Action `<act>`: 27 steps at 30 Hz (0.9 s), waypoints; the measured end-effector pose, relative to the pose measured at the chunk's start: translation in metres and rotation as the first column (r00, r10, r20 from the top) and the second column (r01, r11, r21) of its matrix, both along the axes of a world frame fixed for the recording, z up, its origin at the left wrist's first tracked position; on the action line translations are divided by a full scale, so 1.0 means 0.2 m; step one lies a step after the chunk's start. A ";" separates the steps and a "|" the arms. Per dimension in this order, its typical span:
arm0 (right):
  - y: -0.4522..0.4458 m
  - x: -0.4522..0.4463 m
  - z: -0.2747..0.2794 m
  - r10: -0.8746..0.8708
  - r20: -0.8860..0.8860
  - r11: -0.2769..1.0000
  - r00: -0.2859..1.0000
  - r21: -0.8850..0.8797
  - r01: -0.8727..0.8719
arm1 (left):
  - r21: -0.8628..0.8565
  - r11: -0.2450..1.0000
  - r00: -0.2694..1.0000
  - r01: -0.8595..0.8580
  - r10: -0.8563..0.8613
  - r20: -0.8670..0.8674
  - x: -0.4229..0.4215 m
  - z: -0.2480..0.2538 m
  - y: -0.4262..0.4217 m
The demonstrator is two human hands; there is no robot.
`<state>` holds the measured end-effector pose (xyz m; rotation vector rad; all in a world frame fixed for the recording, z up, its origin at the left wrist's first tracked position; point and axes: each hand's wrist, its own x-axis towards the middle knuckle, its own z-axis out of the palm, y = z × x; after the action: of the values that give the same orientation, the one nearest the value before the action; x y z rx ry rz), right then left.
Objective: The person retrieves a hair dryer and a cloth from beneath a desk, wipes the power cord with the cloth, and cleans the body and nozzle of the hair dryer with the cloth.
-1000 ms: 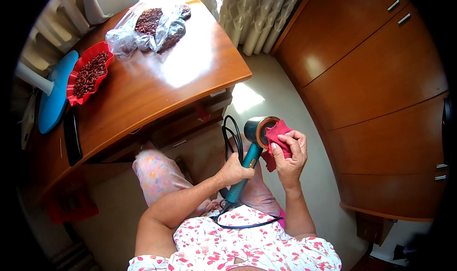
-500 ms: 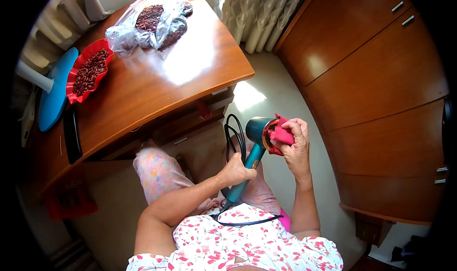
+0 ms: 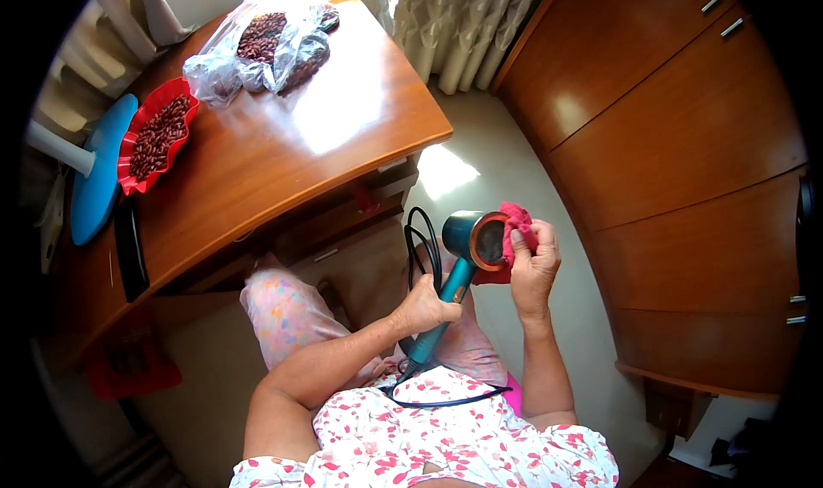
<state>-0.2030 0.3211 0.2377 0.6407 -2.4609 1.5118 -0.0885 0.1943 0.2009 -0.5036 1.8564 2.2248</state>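
A teal hair dryer (image 3: 464,235) with a copper-coloured rim is held upright at a tilt over my lap. My left hand (image 3: 424,306) is wrapped round its handle. In my right hand (image 3: 535,267) a red cloth (image 3: 515,223) is pinched between thumb and fingers, against the right edge of the dryer's round end. The grey mesh inside that rim shows. A black cord (image 3: 413,231) loops beside the dryer's head, and more of it lies across my lap.
On the wooden desk (image 3: 283,175) are a red bowl (image 3: 190,115) of dark red beans, a plastic bag (image 3: 287,68) of similar beans, and a blue round base (image 3: 99,179). Wooden cabinets (image 3: 677,188) stand at the right, a curtain (image 3: 454,34) at the back.
My right hand has moved the red cloth from across the dryer's round end to its right edge, uncovering the mesh. My left hand keeps its grip on the handle.
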 end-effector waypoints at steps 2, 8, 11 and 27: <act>0.01 0.01 0.03 -0.018 0.290 0.970 0.957 -0.228 0.087 | 0.001 1.000 1.000 0.010 -0.010 0.007 0.00 0.00 0.00; 0.04 0.00 0.09 0.124 -0.029 0.982 0.992 -0.142 -0.127 | -0.015 1.000 0.999 0.015 -0.015 0.029 0.00 0.00 0.00; -0.01 0.03 0.10 0.234 -0.181 0.965 0.955 0.162 -0.206 | -0.007 1.000 1.000 0.025 -0.025 0.010 0.00 0.01 0.00; -0.02 0.00 -0.03 -0.072 -0.058 0.985 0.996 0.151 0.080 | -0.048 0.999 1.000 0.017 -0.015 0.023 0.01 -0.02 0.00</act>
<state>-0.2031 0.3165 0.2307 0.5960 -2.5477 1.2718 -0.0875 0.1950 0.1976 -0.5177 1.8997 2.1605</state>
